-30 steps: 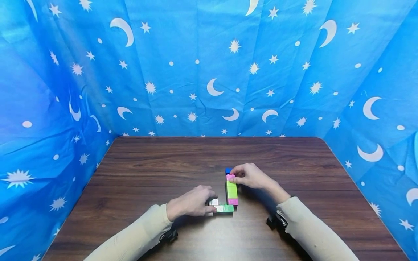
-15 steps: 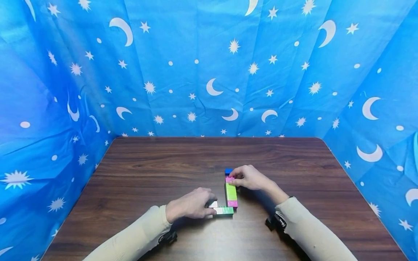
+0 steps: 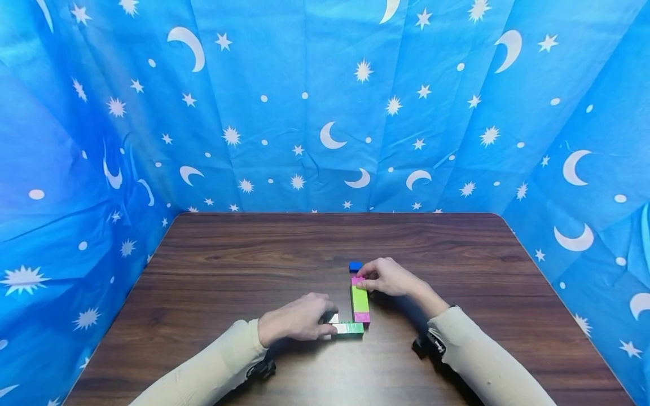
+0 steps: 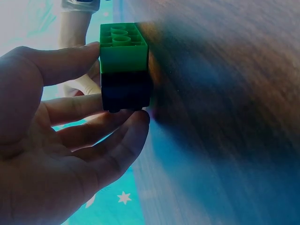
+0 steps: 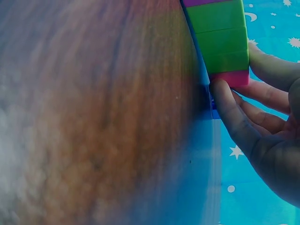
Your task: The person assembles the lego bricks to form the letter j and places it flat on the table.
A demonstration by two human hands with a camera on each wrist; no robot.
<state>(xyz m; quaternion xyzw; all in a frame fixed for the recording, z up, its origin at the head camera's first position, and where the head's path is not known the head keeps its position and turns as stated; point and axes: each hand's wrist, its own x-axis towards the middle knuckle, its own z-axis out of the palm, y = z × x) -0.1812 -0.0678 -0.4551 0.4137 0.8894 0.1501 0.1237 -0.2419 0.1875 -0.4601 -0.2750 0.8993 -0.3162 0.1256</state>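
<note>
Bricks meeting: I judge my right hand (image 3: 388, 277) pinching the pink-green bar (image 3: 360, 300) toward the green brick (image 3: 348, 327) my left hand (image 3: 297, 317) pinches; next, alignment.

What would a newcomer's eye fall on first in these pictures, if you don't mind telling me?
Most likely the L-shaped row of bright bricks lying near the middle of the dark wooden table, gripped at each end by a hand: the left hand at the near, white-and-green end, the right hand pinching the far pink end. Behind stands a vivid blue cloth with white moons and stars, and a small blue brick lies just beyond the row.
</note>
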